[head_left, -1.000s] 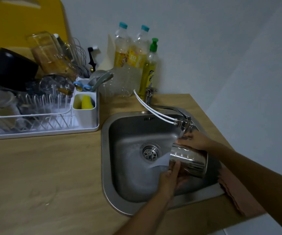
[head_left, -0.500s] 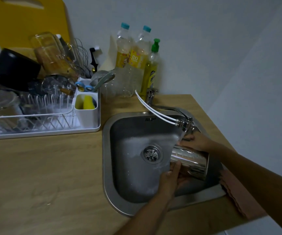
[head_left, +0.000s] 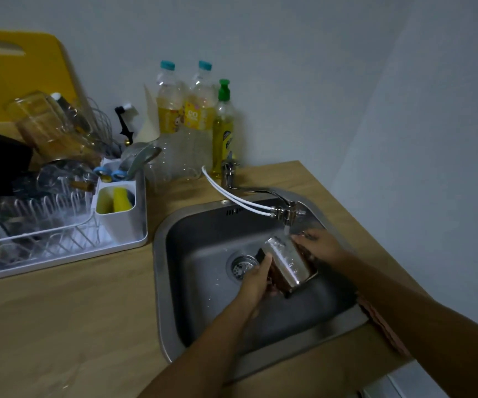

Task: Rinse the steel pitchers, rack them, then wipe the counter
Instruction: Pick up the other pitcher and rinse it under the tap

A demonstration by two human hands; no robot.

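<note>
Compared with the earlier frame, steel pitcher (head_left: 288, 262) is turned: long side now faces up, wet, tilted with its lower end toward lower right, directly beneath faucet spout (head_left: 288, 214). Earlier it lay more level, mouth toward the drain. Position: right of centre, over the sink (head_left: 203, 317) basin, not touching the bottom. Left hand (head_left: 256, 282) grips pitcher's left side, fingers curled under, thumb on top edge. Right hand (head_left: 319, 245) holds the upper right end, fingers curled against it. Drain (head_left: 240, 265) just left of left hand. Dish rack (head_left: 59, 242) on wooden counter (head_left: 59, 326), left of frame, loaded with glassware. Pink cloth (head_left: 381, 326) hangs at counter's right edge.
</note>
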